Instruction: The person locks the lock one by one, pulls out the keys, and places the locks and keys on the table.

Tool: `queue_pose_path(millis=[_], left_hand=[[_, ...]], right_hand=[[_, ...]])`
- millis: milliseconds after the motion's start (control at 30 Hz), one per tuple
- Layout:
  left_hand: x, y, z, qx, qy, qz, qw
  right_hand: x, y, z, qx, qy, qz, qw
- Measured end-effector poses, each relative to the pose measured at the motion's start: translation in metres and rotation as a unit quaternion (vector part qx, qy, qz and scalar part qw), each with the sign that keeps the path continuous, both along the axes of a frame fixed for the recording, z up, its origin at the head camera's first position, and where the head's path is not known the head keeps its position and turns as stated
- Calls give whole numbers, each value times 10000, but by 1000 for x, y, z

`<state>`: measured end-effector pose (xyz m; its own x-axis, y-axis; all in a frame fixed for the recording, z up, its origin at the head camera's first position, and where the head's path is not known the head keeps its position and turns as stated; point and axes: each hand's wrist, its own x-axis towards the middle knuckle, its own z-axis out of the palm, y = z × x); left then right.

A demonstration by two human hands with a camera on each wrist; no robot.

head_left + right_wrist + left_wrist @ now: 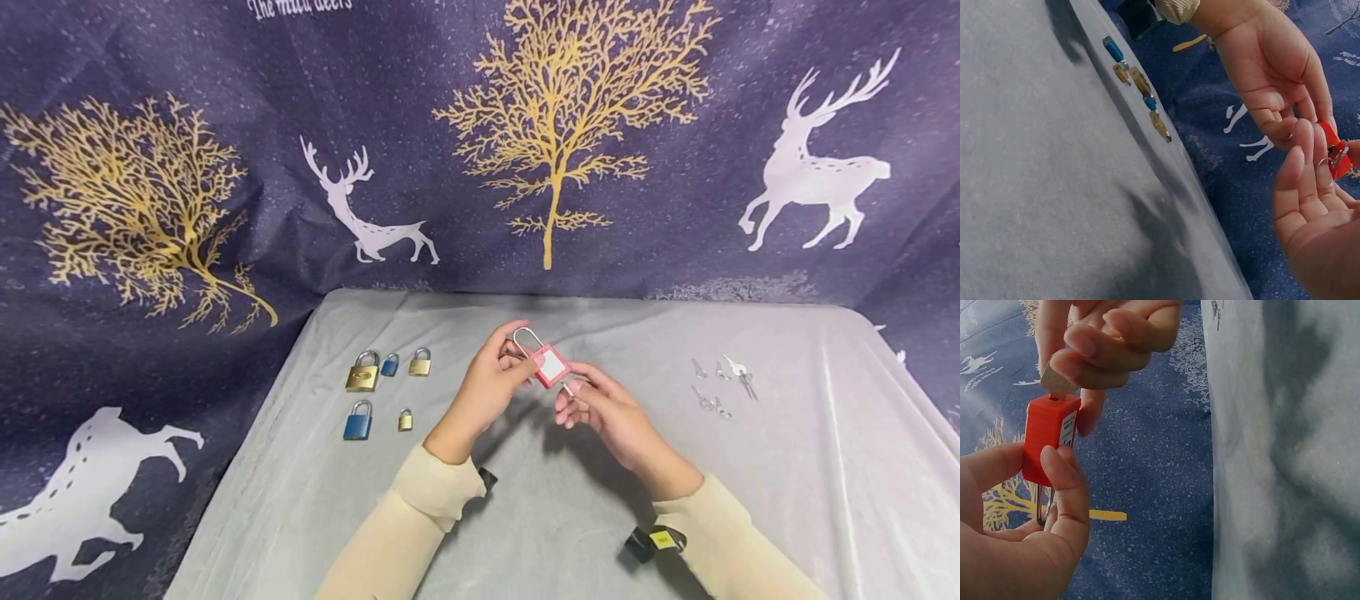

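Observation:
Over the middle of the table, my left hand [483, 387] grips a red padlock [552, 367] with a white label, thumb on its front. Its tall metal shackle [527, 333] points up and left, away from my right hand [615, 417]. In the left wrist view, the padlock's keyhole end faces the other hand, and a key [1057, 382] stands with its blade in that end. My right thumb and forefinger pinch the key's head. A thin metal ring [1324, 167] hangs by the key in the right wrist view, partly hidden by fingers.
To the left on the grey cloth-covered table [525, 517] lie a large brass padlock [363, 377], a large blue padlock [357, 423], a small blue padlock [390, 367] and two smaller brass ones. Several small keys [737, 368] lie at the right. A patterned dark curtain [487, 275] hangs behind.

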<state>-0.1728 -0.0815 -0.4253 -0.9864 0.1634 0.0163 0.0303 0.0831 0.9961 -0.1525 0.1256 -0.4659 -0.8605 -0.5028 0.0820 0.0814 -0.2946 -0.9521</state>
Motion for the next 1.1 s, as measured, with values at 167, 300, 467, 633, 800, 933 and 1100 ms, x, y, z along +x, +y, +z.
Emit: queue_pose_path(millis=[167, 300, 467, 633, 800, 933, 1100], left_hand=[[-2, 0, -2, 47, 12, 29, 10000], [-1, 1, -4, -29, 55, 51, 10000], [-1, 4, -4, -110, 126, 37, 9999], [1, 7, -6, -103, 79, -27, 9999], [2, 8, -7, -154, -14, 2, 9999], [2, 8, -9, -221, 93, 54, 9997], [2, 8, -9, -314, 182, 64, 9993]], right_hand=[[0, -2, 1, 384, 149, -454, 9981], [1, -4, 0, 829, 514, -834, 9917], [2, -7, -1, 901, 822, -1149, 9859], [3, -9, -3, 738, 869, -1404, 9835], [4, -9, -5, 741, 810, -1502, 9825], [5, -8, -5, 726, 771, -1526, 9826], [6, -8, -5, 770, 752, -1599, 9813]])
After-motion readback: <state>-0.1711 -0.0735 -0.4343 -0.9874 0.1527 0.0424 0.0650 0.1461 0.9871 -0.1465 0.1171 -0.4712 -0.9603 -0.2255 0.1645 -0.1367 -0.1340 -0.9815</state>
